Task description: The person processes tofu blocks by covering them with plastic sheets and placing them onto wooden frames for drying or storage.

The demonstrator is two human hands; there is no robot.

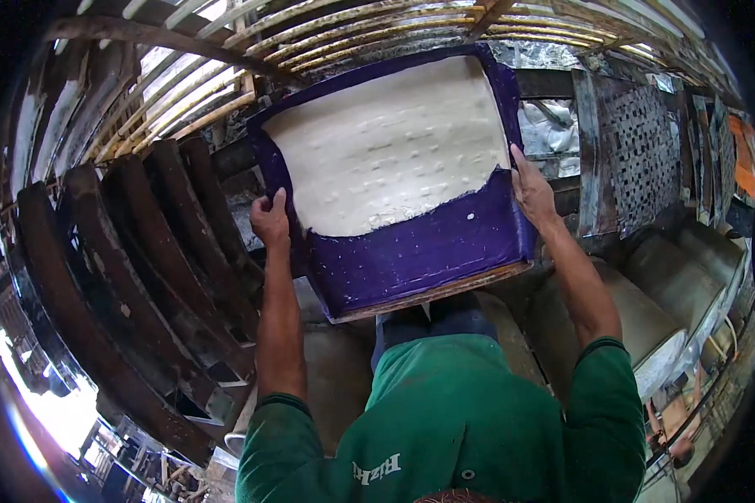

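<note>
A shallow tray (402,270) lined with purple sheeting is held up in front of me, tilted. A cream-coloured slab (390,144) with rows of small dents covers its far part; its near edge is ragged. The purple lining shows bare along the near side, with white specks on it. My left hand (271,219) grips the tray's left side, thumb up. On the right side, my right hand (531,187) holds the rim, its fingers partly hidden behind the tray.
Several long dark boards or troughs (88,251) stand side by side at left. Large rounded drums (604,314) lie at right. Bamboo poles (377,38) run overhead. A woven panel (645,144) stands at the back right. Another person (676,418) is at the lower right.
</note>
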